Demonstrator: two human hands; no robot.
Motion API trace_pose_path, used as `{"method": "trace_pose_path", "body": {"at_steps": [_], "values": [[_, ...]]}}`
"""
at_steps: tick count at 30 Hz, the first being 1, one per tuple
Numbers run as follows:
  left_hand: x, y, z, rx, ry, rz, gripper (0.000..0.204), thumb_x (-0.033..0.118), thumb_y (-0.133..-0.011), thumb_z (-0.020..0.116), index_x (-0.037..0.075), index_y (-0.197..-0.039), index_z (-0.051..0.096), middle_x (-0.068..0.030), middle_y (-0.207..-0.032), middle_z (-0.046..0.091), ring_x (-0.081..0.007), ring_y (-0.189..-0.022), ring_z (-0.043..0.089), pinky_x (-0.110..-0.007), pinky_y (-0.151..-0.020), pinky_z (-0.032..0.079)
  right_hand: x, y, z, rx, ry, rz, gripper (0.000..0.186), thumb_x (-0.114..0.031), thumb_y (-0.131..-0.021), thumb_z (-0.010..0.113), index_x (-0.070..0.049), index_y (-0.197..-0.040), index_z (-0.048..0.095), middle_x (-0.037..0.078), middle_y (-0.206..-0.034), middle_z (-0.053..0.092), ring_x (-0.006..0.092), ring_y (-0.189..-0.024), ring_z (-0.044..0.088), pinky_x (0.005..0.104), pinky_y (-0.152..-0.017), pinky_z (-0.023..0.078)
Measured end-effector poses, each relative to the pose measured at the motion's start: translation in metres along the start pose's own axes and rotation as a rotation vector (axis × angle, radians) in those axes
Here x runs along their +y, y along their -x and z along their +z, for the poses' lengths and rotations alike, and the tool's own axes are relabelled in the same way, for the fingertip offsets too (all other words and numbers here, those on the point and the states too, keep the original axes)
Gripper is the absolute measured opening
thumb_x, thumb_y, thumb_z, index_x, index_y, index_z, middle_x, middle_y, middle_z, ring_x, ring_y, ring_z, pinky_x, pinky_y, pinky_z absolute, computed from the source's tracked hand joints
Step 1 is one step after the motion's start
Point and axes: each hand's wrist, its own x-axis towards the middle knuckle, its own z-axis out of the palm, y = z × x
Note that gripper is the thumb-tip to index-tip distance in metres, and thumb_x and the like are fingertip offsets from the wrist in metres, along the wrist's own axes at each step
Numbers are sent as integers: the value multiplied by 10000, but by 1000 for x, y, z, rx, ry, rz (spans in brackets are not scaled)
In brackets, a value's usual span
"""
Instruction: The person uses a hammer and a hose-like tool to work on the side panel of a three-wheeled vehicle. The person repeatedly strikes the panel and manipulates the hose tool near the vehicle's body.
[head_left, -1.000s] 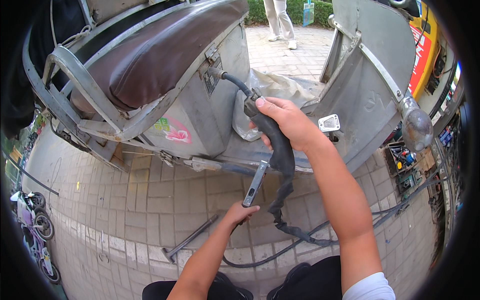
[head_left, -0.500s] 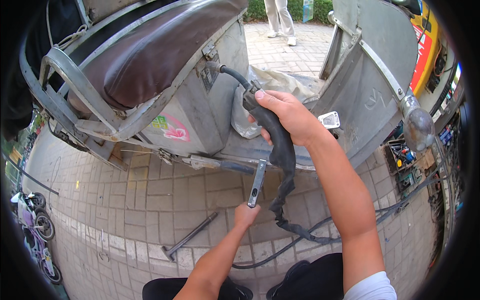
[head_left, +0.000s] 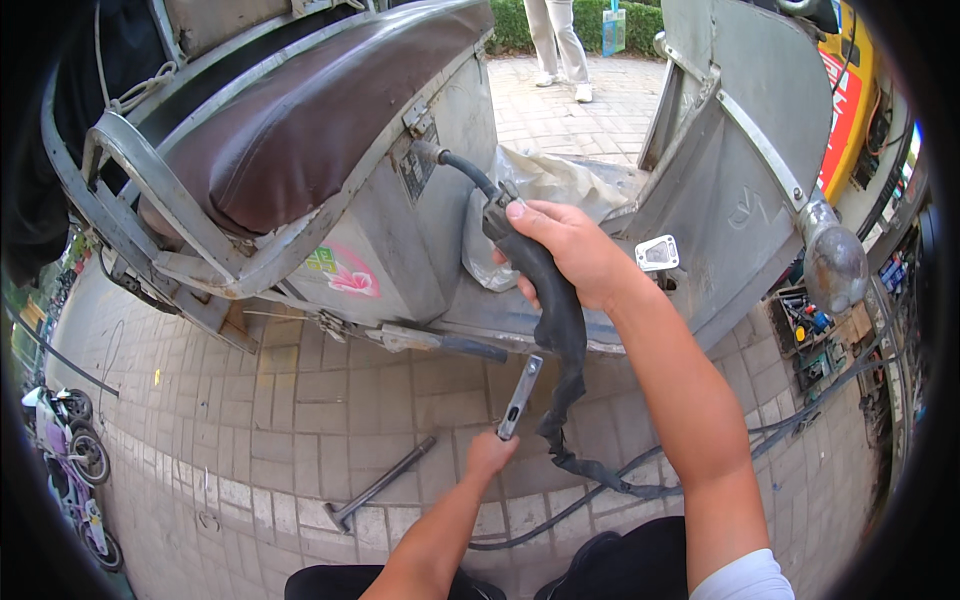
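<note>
My right hand (head_left: pixel 567 250) grips a black rubber inner tube (head_left: pixel 555 330) near its top, where a thin black hose (head_left: pixel 465 170) and metal fitting run up to the grey body of a tipped three-wheeled vehicle (head_left: pixel 400 240). The tube's torn end hangs down toward the paving. My left hand (head_left: pixel 490 455) holds a flat metal tool (head_left: pixel 520 395) by its lower end, pointing it up beside the tube.
A brown padded seat (head_left: pixel 310 130) lies tilted at upper left. A metal T-shaped rod (head_left: pixel 380 485) lies on the brick paving. A black cable (head_left: pixel 600 490) trails right. A tool tray (head_left: pixel 810 320) sits at right, a small bike (head_left: pixel 65 440) at left, a person's legs (head_left: pixel 560 45) beyond.
My left hand has lifted the metal tool slightly toward the tube. The right hand keeps its grip on the tube, and the view has shifted a little.
</note>
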Motion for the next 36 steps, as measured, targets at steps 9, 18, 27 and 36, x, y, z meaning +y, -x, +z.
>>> {"method": "trace_pose_path", "body": {"at_steps": [9, 18, 27, 36], "values": [[15, 23, -26, -69, 108, -19, 544, 469, -745, 687, -14, -994, 681, -243, -912, 715, -415, -863, 691, -475, -781, 532, 0, -6, -6, -17, -30, -29, 379, -382, -1022, 542, -7, -1061, 566, 124, -877, 667, 149, -498, 595, 286, -422, 496], [19, 29, -30, -113, 247, -107, 514, 459, -716, 721, 1, -947, 687, -227, -854, 712, -377, -851, 699, -451, -775, 532, 0, -2, 2, 10, -31, -5, 388, -385, -1022, 541, -2, -1077, 567, 121, -875, 670, 148, -489, 595, 284, -416, 496], [31, 27, -7, -39, 172, -110, 521, 491, -744, 674, 3, -924, 709, -245, -939, 710, -421, -916, 680, -483, -805, 528, 6, -2, -1, 7, -40, 13, 377, -379, -1024, 538, -8, -1085, 567, 120, -871, 673, 145, -493, 599, 283, -412, 498], [44, 20, -4, 40, 151, -139, 512, 498, -745, 678, 18, -918, 723, -243, -916, 711, -422, -912, 683, -483, -815, 532, 7, -4, -8, -6, -4, -1, 376, -378, -1024, 535, -9, -1097, 555, 125, -879, 671, 145, -502, 601, 282, -415, 504]]}}
